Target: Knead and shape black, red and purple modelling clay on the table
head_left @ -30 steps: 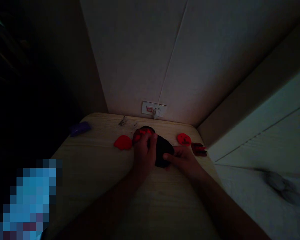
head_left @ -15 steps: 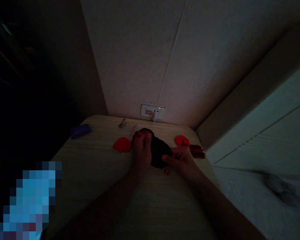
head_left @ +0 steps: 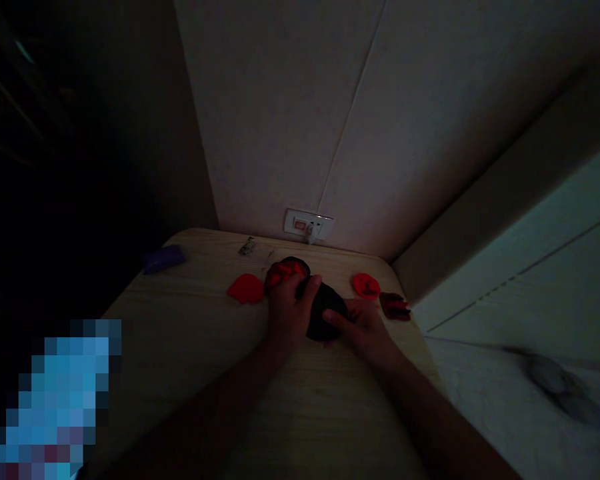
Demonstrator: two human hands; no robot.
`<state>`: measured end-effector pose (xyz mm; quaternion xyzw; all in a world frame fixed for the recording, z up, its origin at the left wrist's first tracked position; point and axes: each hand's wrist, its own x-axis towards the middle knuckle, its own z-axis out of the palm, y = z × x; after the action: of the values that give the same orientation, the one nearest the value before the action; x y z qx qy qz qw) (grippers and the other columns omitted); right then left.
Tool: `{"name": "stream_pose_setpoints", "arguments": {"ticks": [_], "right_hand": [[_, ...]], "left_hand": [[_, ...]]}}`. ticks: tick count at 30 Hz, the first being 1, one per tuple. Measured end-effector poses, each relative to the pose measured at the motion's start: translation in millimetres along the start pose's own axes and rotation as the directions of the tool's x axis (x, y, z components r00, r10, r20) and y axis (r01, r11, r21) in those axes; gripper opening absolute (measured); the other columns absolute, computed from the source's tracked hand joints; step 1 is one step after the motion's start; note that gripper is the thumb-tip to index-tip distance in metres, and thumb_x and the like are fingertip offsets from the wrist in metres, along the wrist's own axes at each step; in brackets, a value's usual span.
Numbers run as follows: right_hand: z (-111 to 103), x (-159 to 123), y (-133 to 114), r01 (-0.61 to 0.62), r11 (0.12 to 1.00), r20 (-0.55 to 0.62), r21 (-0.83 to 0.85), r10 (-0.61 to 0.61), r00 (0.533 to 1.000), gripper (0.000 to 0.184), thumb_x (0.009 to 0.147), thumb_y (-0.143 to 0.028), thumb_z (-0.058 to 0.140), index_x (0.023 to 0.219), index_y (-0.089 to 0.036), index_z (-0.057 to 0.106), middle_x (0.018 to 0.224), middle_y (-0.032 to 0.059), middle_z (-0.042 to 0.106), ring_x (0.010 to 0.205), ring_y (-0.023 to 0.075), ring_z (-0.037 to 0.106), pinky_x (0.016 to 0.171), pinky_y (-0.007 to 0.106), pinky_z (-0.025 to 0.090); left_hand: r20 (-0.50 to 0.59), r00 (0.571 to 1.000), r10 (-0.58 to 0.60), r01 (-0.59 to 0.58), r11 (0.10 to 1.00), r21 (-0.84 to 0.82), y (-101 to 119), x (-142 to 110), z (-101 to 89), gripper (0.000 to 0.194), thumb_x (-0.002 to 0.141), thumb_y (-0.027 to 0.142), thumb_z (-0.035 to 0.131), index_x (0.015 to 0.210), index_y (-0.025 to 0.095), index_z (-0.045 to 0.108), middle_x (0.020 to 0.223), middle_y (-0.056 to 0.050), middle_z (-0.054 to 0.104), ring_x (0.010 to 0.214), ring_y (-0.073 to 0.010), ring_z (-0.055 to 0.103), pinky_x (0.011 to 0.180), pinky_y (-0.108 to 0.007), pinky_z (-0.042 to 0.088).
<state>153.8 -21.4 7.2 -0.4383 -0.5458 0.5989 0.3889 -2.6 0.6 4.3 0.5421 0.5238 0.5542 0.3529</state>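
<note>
A flat black oval piece [head_left: 325,300], its material too dark to make out, is held between both hands just over the wooden tabletop. My left hand [head_left: 290,310] is closed on its left side, thumb on top. At its right edge, my right hand [head_left: 365,327] pinches it between the thumb and the fingers beneath. Just beyond my left hand lies a dark round thing with red bits [head_left: 286,270] on it. To the left of that is a flat red piece [head_left: 247,289]. A red disc with a dark mark [head_left: 365,286] and a dark red-striped piece [head_left: 395,306] lie beyond my right hand.
A purple packet [head_left: 164,259] lies at the left edge of the wooden tabletop [head_left: 300,413]. A small clear wrapper with dark print [head_left: 247,246] is near the wall. Behind the table is a wall socket with a plug [head_left: 309,225]. The room is dim.
My left hand has shifted right from the round thing with red bits onto the black oval piece, its thumb now over it. My right hand keeps its pinch. The view has moved slightly.
</note>
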Motion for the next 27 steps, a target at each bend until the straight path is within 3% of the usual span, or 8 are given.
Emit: {"name": "stream_pose_setpoints", "arguments": {"ticks": [4, 11, 14, 18, 23, 27], "right_hand": [[-1.5, 0.7, 0.8, 0.033, 0.999, -0.043, 0.018, -0.032, 0.999, 0.037, 0.078, -0.051, 0.080, 0.080, -0.015, 0.075, 0.068, 0.0019, 0.073, 0.057, 0.0143, 0.064, 0.057, 0.026, 0.053], [-1.5, -0.4, 1.0, 0.049, 0.998, -0.049, 0.042, -0.046, 0.998, 0.033, 0.081, -0.048, 0.078, 0.074, -0.016, 0.073, 0.064, 0.0014, 0.071, 0.055, 0.0142, 0.063, 0.055, 0.026, 0.051], [1.3, 0.1, 1.4, 0.040, 0.998, -0.011, 0.042, -0.040, 0.999, 0.031, 0.075, -0.046, 0.084, 0.084, -0.017, 0.076, 0.072, 0.0018, 0.074, 0.060, 0.0156, 0.066, 0.059, 0.027, 0.054], [3.2, -1.7, -2.4, 0.010, 1.000, 0.018, -0.012, -0.010, 1.000, 0.027, 0.070, -0.040, 0.088, 0.078, -0.017, 0.076, 0.068, 0.0025, 0.075, 0.059, 0.0161, 0.067, 0.061, 0.027, 0.054], [3.9, -3.9, -6.9, 0.051, 0.998, 0.004, -0.042, -0.051, 0.999, 0.025, 0.072, -0.038, 0.087, 0.072, -0.016, 0.075, 0.064, 0.0030, 0.074, 0.057, 0.0151, 0.066, 0.058, 0.025, 0.051], [2.7, -1.2, -0.1, 0.086, 0.996, -0.026, 0.003, -0.086, 0.996, 0.026, 0.075, -0.041, 0.085, 0.084, -0.017, 0.077, 0.070, 0.0017, 0.074, 0.060, 0.0141, 0.064, 0.060, 0.025, 0.050]], "left_hand": [[-0.064, 0.998, 0.024, -0.021, 0.999, 0.050, -1.1, 0.7, -1.9, 0.038, 0.093, 0.049, 0.056, 0.069, 0.020, 0.057, 0.065, 0.001, 0.055, 0.063, -0.0157, 0.050, 0.061, -0.028, 0.035], [-0.082, 0.995, 0.055, -0.049, 0.996, 0.068, 0.7, -0.2, -2.5, 0.037, 0.095, 0.047, 0.053, 0.069, 0.020, 0.058, 0.066, 0.000, 0.057, 0.067, -0.0168, 0.053, 0.064, -0.028, 0.037], [-0.116, 0.991, 0.065, -0.057, 0.996, 0.068, 2.2, 0.0, -3.9, 0.034, 0.097, 0.046, 0.051, 0.079, 0.020, 0.063, 0.077, -0.002, 0.064, 0.078, -0.0188, 0.059, 0.073, -0.029, 0.041], [-0.130, 0.989, 0.069, -0.060, 0.995, 0.078, 2.5, -0.2, -5.3, 0.033, 0.099, 0.045, 0.048, 0.093, 0.020, 0.067, 0.091, -0.005, 0.069, 0.087, -0.0203, 0.062, 0.080, -0.031, 0.043], [-0.127, 0.991, 0.032, -0.024, 0.998, 0.063, 0.7, 1.4, -3.9, 0.033, 0.100, 0.045, 0.047, 0.089, 0.020, 0.065, 0.085, -0.004, 0.067, 0.083, -0.0201, 0.061, 0.077, -0.031, 0.042], [-0.136, 0.991, -0.005, 0.008, 1.000, 0.016, -3.1, 1.5, -0.5, 0.037, 0.100, 0.044, 0.043, 0.077, 0.020, 0.060, 0.073, -0.002, 0.061, 0.072, -0.0184, 0.057, 0.068, -0.030, 0.040]]}}
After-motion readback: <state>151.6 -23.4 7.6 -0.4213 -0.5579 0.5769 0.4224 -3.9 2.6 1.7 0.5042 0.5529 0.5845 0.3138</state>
